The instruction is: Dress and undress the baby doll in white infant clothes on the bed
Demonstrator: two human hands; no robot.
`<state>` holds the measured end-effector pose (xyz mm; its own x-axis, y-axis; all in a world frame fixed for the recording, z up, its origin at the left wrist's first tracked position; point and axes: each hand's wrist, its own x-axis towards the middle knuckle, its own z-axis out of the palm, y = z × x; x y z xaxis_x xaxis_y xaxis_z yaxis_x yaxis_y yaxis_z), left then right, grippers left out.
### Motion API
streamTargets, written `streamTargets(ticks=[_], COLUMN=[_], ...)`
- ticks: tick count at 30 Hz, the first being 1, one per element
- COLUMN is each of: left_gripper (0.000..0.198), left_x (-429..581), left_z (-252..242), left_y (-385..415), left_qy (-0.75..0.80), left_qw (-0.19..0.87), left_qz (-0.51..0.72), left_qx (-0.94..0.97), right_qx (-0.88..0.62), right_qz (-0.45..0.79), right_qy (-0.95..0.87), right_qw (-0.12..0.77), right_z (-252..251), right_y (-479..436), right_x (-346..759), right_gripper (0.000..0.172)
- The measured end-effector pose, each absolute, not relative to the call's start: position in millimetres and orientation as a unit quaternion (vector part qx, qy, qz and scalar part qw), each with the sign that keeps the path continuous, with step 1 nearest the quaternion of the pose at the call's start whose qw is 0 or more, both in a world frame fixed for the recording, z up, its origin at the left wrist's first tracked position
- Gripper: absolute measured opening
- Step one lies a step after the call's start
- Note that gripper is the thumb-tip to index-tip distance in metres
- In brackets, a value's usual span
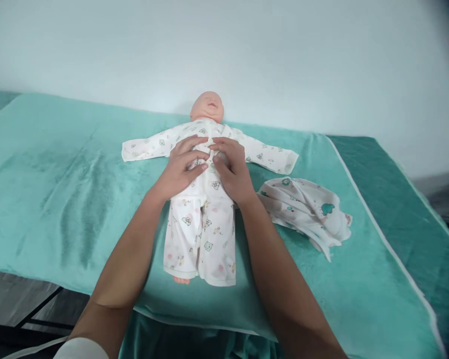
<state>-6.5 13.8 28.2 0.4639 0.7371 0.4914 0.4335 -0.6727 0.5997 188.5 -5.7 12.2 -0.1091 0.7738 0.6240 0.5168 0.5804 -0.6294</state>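
A baby doll [208, 105] lies on its back, arms spread, in a white printed long-sleeved shirt [216, 185] and matching loose trousers [217, 244]. Both my hands rest on the shirt's chest, fingertips meeting along its front opening. My left hand [183, 164] lies on the left side of the chest, fingers spread and thumb apart. Across from it, my right hand [232, 164] has its fingers bent over the cloth, with thumb and forefinger apart. The doll's toes [181, 280] show below one trouser leg; the other foot is hidden.
A crumpled white printed cloth [310, 209] lies to the right, beside my right forearm. Beneath everything is a bed with a turquoise plush cover [60, 189]. A pale wall [209, 45] rises behind the doll's head. Dark metal legs [37, 309] show at lower left.
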Motion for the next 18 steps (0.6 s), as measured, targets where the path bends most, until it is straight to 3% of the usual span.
streamTargets(ticks=[4, 10, 18], left_gripper=[0.017, 0.021, 0.024], left_x=[-5, -4, -5], left_z=[29, 28, 28], left_y=[14, 14, 16], left_qy=[0.357, 0.358, 0.345], left_qw=[0.196, 0.181, 0.175], left_qz=[0.377, 0.382, 0.394], left_qx=[0.832, 0.833, 0.834], right_qx=[-0.467, -0.461, -0.468], right_qz=[0.149, 0.174, 0.176], right_qy=[-0.731, -0.712, -0.687], right_qw=[0.475, 0.500, 0.528], right_z=[2, -1, 1], right_y=[-20, -18, -17], right_x=[190, 190, 187], right_gripper=[0.022, 0.011, 0.013])
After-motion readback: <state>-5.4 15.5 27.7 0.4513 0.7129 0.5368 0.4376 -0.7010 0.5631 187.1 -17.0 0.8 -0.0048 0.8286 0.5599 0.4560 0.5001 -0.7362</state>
